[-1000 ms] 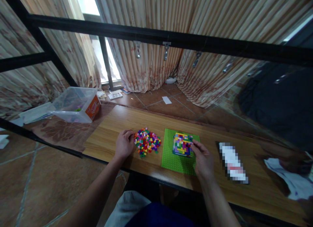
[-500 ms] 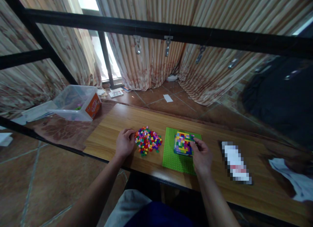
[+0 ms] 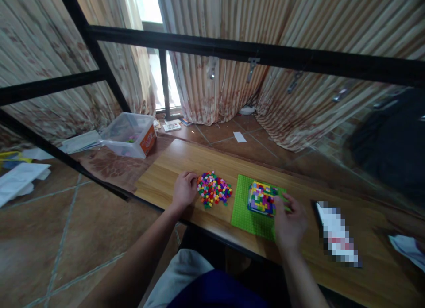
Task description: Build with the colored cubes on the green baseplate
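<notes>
A loose heap of small multicoloured bricks [image 3: 214, 189] lies on the wooden table. My left hand [image 3: 186, 189] rests at its left edge, fingers curled together; whatever they may pinch is hidden. To the right of the heap is a green studded baseplate [image 3: 243, 215]. On it stands a low block of brightly coloured bricks [image 3: 262, 197], its top a patchwork of yellow, red, purple and green. My right hand [image 3: 291, 219] is over the baseplate's right side, thumb and forefinger drawn together at the block's right edge. Any piece between those fingertips is too small to make out.
A clear plastic box [image 3: 124, 133] with an orange label stands beyond the table's left end. A blurred-out flat object [image 3: 337, 235] and white paper [image 3: 408, 250] lie at the right. A black metal rail [image 3: 226, 47] crosses in front of the curtains.
The view has swung left, so everything sits further right in the picture. My right hand has shifted slightly off the block's top towards its right edge. My left hand stays by the heap.
</notes>
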`<move>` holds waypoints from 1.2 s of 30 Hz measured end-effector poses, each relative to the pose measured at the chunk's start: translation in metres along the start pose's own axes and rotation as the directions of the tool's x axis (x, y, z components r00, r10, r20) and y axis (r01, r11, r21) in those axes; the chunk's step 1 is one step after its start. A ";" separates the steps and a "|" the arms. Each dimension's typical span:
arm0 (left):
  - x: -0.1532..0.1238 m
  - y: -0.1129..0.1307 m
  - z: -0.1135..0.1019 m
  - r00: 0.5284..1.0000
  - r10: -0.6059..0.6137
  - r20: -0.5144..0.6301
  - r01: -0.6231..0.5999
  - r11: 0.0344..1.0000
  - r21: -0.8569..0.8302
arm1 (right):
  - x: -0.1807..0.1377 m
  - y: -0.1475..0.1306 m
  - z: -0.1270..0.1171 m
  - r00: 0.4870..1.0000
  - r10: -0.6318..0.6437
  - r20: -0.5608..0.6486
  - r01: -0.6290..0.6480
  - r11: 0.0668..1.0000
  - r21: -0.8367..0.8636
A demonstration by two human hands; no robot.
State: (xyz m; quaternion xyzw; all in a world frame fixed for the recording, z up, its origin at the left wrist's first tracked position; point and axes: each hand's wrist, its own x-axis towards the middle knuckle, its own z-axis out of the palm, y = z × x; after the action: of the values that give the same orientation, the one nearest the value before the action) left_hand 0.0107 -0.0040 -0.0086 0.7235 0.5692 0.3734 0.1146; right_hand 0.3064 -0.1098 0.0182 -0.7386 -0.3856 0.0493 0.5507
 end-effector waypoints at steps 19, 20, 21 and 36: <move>-0.001 0.000 0.002 1.000 -0.017 -0.011 0.017 1.000 -0.012 | -0.085 -0.034 0.065 0.774 -0.324 0.544 0.554 0.763 -0.333; -0.001 0.000 0.003 1.000 -0.019 -0.009 0.019 1.000 -0.008 | -0.085 -0.034 0.064 0.772 -0.327 0.544 0.549 0.774 -0.314; -0.001 0.000 0.003 1.000 -0.020 -0.007 0.020 1.000 -0.005 | -0.085 -0.035 0.063 0.772 -0.331 0.543 0.540 0.792 -0.284; 0.000 0.000 -0.001 1.000 -0.010 0.006 0.010 1.000 -0.012 | -0.041 -0.024 -0.016 0.939 -0.177 0.294 0.189 0.982 -0.013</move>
State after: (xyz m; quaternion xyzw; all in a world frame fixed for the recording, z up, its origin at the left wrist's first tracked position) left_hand 0.0101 -0.0044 -0.0078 0.7210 0.5702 0.3742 0.1226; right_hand 0.2734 -0.1451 0.0308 -0.6953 -0.5305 0.0980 0.4749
